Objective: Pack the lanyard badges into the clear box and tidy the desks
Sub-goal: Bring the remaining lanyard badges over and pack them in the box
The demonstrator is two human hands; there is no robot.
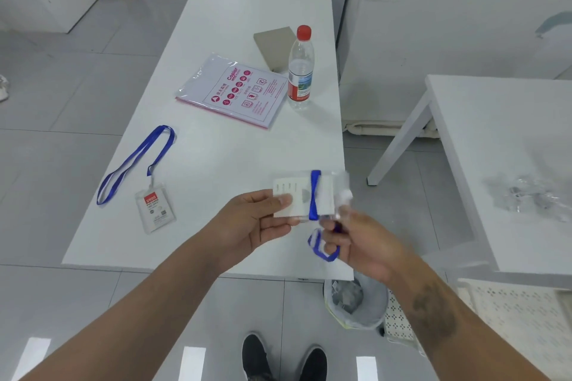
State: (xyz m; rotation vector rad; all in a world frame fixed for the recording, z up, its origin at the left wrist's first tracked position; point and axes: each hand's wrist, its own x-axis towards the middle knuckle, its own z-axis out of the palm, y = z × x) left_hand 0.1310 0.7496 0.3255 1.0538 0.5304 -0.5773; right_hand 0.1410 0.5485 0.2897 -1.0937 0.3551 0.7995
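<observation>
Over the near right part of the white desk [216, 148], my left hand [253, 219] pinches a clear badge holder [297, 198] with a white card inside. A blue lanyard [315, 195] is wrapped around that holder. Its loose end loops down through my right hand [365, 241], which grips the strap and is blurred. A second badge [155, 210] with a red-topped card lies flat on the desk's near left, its blue lanyard [136, 161] spread out behind it. No clear box is in view.
A pack of copier paper [235, 91], a grey card [274, 46] and a red-capped water bottle [301, 68] stand further back on the desk. A second white table [501, 139] with crumpled clear plastic [532, 195] is at right. A lined waste bin [356, 303] sits below.
</observation>
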